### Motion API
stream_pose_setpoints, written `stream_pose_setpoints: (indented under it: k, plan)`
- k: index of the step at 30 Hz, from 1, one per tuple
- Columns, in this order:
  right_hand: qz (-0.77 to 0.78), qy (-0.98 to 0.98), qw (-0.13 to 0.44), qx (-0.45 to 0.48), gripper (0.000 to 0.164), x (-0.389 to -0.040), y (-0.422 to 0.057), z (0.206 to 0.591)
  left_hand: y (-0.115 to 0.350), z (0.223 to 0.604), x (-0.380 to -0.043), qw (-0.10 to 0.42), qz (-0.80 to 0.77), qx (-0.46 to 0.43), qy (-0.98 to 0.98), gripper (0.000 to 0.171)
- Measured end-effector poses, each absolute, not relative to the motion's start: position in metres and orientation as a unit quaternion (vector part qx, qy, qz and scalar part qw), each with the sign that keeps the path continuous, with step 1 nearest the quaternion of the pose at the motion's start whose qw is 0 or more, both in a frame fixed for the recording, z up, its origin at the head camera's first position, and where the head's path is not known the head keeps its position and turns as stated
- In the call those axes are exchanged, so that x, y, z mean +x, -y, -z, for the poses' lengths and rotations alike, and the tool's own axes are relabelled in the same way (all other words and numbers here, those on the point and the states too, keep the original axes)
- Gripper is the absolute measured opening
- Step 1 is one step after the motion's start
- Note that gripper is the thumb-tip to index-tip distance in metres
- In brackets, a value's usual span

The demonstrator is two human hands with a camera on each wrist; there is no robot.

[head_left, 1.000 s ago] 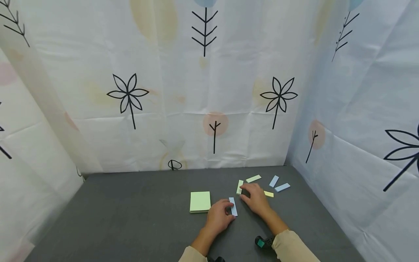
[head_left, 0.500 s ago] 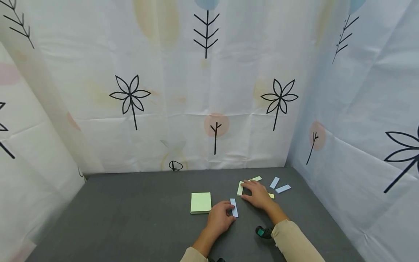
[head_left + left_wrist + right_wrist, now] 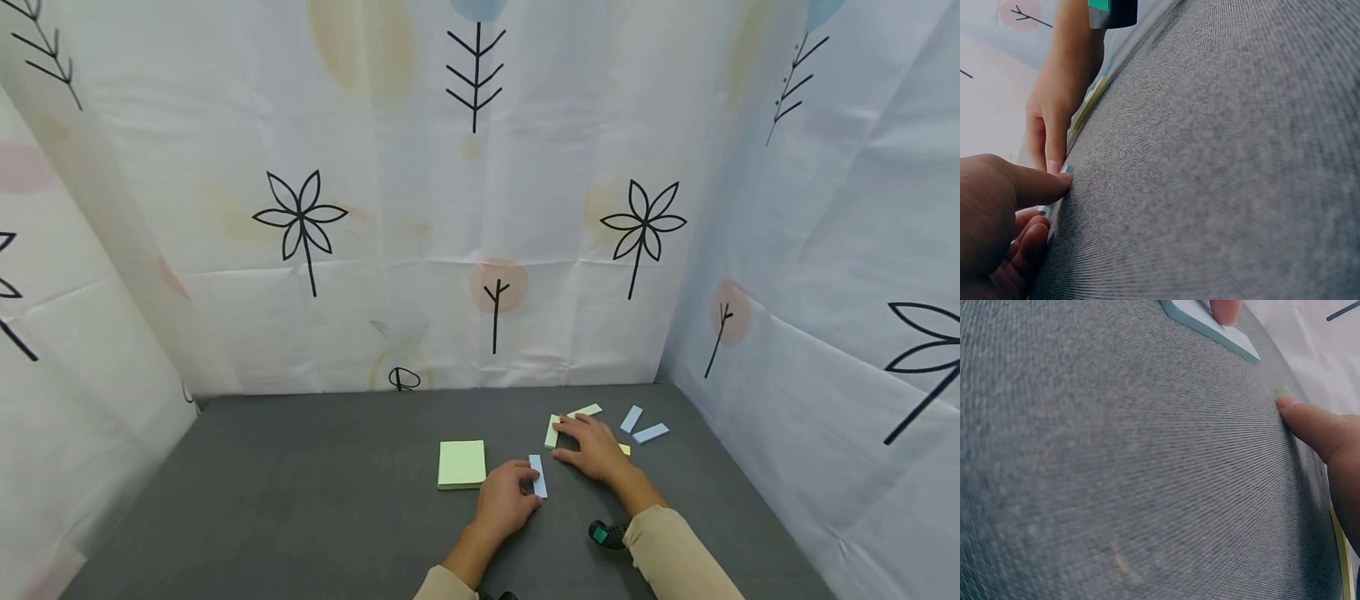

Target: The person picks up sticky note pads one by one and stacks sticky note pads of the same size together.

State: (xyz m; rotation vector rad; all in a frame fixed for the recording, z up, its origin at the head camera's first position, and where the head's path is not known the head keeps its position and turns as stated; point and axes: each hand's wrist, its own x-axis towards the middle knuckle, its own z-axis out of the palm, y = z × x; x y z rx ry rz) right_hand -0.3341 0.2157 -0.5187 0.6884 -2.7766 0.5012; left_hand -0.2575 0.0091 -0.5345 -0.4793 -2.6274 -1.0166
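My left hand (image 3: 504, 500) is at a narrow light-blue sticky note pad (image 3: 537, 477) lying flat on the table. One finger presses on its top and the thumb is at its near end; in the left wrist view, the thumb tip meets the pad's end (image 3: 1069, 169). My right hand (image 3: 594, 450) has its thumb and fingers at a narrow pale-green sticky note pad (image 3: 551, 433) just beyond. The right thumb (image 3: 1313, 428) touches this pad's green end (image 3: 1282, 391) in the right wrist view. A square pale-green note pad (image 3: 462, 465) lies left of my left hand.
Behind my right hand lies another narrow green pad (image 3: 588, 410). To its right are two light-blue pads (image 3: 632, 419) (image 3: 650, 433) and a partly hidden yellow pad (image 3: 625, 449). Dark wrist devices (image 3: 606, 534) sit at the sleeves. Patterned white cloth (image 3: 420, 250) hangs around the grey table (image 3: 300, 500).
My right hand has shifted slightly forward, its fingers now spread further along the narrow green pad and its hand covering more of the yellow one. The left hand stays at the blue pad.
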Motion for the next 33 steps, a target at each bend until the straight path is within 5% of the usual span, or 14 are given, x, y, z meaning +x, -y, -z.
stream_pose_setpoints:
  k: [33]
  plan:
    - [-0.189, 0.917, 0.227, 0.269, 0.020, -0.3381, -0.2106, 0.5262, -0.0082, 0.5335, -0.2581, 0.124, 0.365, -0.162, 0.909, 0.027]
